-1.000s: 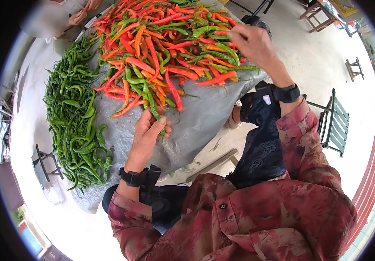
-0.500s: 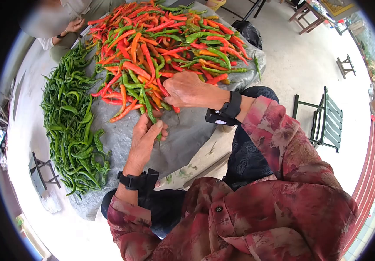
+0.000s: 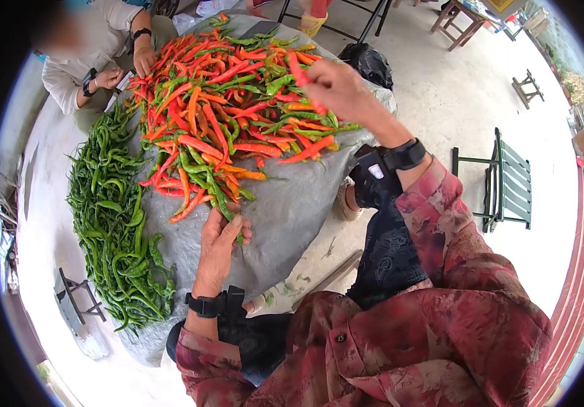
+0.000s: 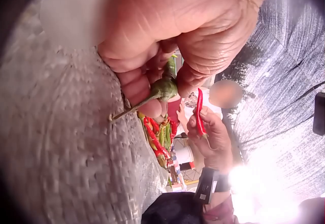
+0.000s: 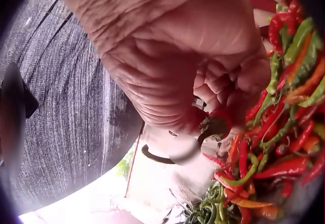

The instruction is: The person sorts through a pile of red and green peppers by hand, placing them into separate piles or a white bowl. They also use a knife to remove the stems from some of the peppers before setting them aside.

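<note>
In the head view my left hand (image 3: 217, 247) stays at the near edge of the mixed pile, pinching a green chili pepper (image 3: 218, 198) between thumb and fingers. Its stem end (image 4: 165, 88) pokes out below the fingertips in the left wrist view. My right hand (image 3: 347, 95) is raised over the pile's right side and grips a red chili pepper (image 3: 297, 68). The left wrist view shows that red pepper (image 4: 199, 113) held upright, stem downward. Red, orange and green chili peppers (image 3: 204, 112) are heaped in front of both hands on a grey sheet (image 3: 292, 210).
A long heap of green chili peppers (image 3: 112, 230) lies along the left. Across the pile, another person's hand (image 3: 144, 60) reaches to the peppers' edge. A black plastic bag (image 3: 368, 66) sits at the back right. A folding chair (image 3: 510, 178) stands right, a small stool (image 3: 75, 298) left.
My right hand came from the pile's right to its front edge by the left hand, then rose back rightward with a red chili pepper. My left hand keeps pinching the green chili pepper.
</note>
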The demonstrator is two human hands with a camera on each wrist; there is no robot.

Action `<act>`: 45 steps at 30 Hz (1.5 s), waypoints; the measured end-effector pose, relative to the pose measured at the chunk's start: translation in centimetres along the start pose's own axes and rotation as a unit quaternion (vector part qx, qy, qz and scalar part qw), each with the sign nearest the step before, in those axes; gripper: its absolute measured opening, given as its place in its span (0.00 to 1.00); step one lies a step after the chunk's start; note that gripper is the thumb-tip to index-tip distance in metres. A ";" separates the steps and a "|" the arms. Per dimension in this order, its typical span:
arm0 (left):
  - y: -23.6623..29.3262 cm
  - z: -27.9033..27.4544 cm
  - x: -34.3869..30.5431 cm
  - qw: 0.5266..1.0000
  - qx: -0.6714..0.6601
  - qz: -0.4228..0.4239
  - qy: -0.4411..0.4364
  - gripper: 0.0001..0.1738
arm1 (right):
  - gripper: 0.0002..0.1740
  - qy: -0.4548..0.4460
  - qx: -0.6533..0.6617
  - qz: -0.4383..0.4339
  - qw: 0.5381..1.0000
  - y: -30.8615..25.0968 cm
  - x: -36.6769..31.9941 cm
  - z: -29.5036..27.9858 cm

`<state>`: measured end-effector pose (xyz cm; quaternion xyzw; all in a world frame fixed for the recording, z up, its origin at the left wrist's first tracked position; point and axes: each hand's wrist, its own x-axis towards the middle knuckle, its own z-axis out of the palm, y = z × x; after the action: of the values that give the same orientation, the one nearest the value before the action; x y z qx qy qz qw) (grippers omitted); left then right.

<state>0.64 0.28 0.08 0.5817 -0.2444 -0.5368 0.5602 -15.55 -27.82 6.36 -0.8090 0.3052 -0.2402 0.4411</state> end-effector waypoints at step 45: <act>0.2 0.1 -0.1 1.000 -0.021 0.010 -0.011 0.18 | 0.05 0.149 -0.110 -0.173 0.967 1.6 -0.4 -0.5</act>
<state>0.61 0.28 0.31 0.5610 -0.2451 -0.5426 0.5752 -16.65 -28.51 5.15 -0.8485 0.2470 -0.3955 0.2504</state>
